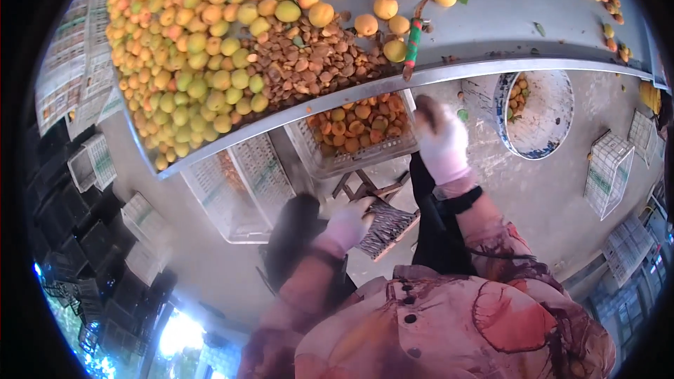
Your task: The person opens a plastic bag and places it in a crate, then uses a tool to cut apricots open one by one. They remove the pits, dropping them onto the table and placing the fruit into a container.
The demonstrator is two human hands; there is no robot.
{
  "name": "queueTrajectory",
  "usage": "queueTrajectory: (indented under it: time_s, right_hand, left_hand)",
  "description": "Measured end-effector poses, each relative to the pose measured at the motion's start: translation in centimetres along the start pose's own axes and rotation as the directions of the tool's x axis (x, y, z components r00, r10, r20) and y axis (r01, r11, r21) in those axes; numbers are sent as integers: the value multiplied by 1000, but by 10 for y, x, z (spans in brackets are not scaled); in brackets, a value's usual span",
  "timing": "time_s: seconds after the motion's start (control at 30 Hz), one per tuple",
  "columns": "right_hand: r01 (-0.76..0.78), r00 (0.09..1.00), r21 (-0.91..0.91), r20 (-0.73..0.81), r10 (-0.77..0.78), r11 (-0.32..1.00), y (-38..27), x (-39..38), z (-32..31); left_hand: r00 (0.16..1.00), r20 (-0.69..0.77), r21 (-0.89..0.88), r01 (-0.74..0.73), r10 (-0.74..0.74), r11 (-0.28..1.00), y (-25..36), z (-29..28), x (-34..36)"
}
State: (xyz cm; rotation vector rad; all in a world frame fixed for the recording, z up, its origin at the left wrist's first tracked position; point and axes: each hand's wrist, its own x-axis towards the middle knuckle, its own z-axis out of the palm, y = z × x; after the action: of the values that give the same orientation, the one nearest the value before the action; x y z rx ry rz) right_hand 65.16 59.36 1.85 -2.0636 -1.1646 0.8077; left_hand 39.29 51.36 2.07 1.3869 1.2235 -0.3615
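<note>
My gloved right hand [441,142] is raised at the right end of a crate of halved apricots [357,126], just below the metal table edge, fingers curled and stained brown; whatever they hold cannot be made out. My gloved left hand [351,221] hangs lower, over a folding stool [382,228], its fingers partly bent; their contents are unclear. Whole apricots [203,63] cover much of the metal table [512,21], beside a heap of brown pits [323,60]. A green-handled tool [414,44] lies at the table's front edge.
White crates [239,189] stand below the table and at left [140,231]. Dark crates [84,238] are stacked at far left. A white bucket [544,123] with some apricots is at the right, near wire-like white crates [607,175]. Grey floor [526,224] lies between them.
</note>
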Motion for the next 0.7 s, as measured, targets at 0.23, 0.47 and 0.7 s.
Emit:
queueTrajectory:
  time_s: [0.23, 0.47, 0.7]
  right_hand:
    - [299, 903, -321, -209, -375, 899, -5, 84, 14]
    - [196, 964, -345, -101, -244, 918, -5, 101, 37]
    - [-44, 971, 193, -221, 87, 980, -9, 109, 34]
  left_hand:
    - [937, 314, 429, -283, 152, 858, -34, 44, 109]
    - [873, 458, 444, -387, 167, 809, -99, 66, 126]
    - [939, 296, -159, 230, -176, 960, -109, 58, 130]
